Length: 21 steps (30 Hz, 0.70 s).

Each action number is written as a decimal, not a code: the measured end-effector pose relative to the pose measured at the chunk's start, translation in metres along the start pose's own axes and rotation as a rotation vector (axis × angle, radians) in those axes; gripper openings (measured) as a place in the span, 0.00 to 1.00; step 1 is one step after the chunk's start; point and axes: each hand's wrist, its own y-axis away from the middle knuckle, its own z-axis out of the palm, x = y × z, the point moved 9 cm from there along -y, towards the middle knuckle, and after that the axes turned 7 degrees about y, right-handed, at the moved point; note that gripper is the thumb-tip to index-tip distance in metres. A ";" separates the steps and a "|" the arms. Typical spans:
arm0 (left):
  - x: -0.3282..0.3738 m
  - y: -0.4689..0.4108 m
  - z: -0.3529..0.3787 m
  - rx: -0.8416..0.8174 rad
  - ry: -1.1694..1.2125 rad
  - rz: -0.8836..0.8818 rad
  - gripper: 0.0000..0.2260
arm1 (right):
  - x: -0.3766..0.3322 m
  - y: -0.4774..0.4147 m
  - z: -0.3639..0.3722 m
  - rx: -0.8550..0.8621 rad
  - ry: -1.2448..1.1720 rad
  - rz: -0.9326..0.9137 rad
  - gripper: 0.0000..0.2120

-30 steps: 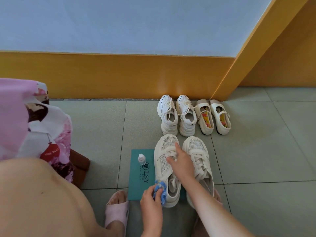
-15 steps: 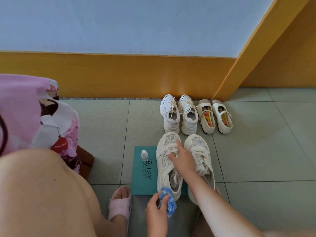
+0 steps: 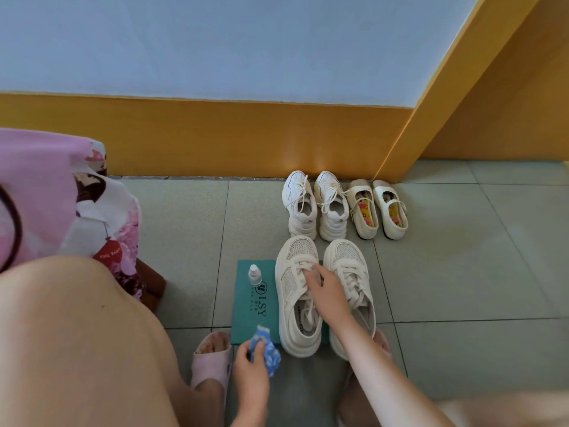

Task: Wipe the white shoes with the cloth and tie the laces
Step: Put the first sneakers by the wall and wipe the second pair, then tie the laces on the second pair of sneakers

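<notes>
Fingers [image 3: 310,275] of right hand [image 3: 328,291]: nearly straight, slightly spread, tips resting on the laces [image 3: 303,266] of the left white shoe [image 3: 292,306]; nothing clasped. The forearm enters from the lower right and crosses over the heel end of the right white shoe [image 3: 349,266].

Left hand [image 3: 251,366]: low in view, fingers and thumb curled round a bunched blue cloth [image 3: 266,349]. The cloth sits just beside the left shoe's heel; contact cannot be told.

White shoes: one pair, side by side, toes toward the wall. The left shoe's lace ends lie loose inside its opening.

Teal board [image 3: 249,306], printed LSY: flat on the floor, its right edge under the left shoe.

Small bottle [image 3: 254,274]: upright on the board's far end, just beside the left shoe.

White sneakers [image 3: 314,208] and cream strap shoes [image 3: 380,208]: two pairs in a row near the orange skirting [image 3: 215,137].

Pink slipper [image 3: 212,359]: worn on a foot, left of the cloth.

Pink patterned fabric [image 3: 77,204]: far left.

Grey floor tiles [image 3: 462,257].
</notes>
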 end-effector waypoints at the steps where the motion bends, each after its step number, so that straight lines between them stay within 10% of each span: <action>1: 0.001 -0.007 -0.004 0.027 0.010 -0.004 0.05 | 0.001 0.004 -0.004 0.019 0.001 -0.006 0.21; 21: 0.033 -0.054 0.016 -0.081 -0.045 0.068 0.15 | 0.039 0.054 0.003 0.060 0.208 0.132 0.19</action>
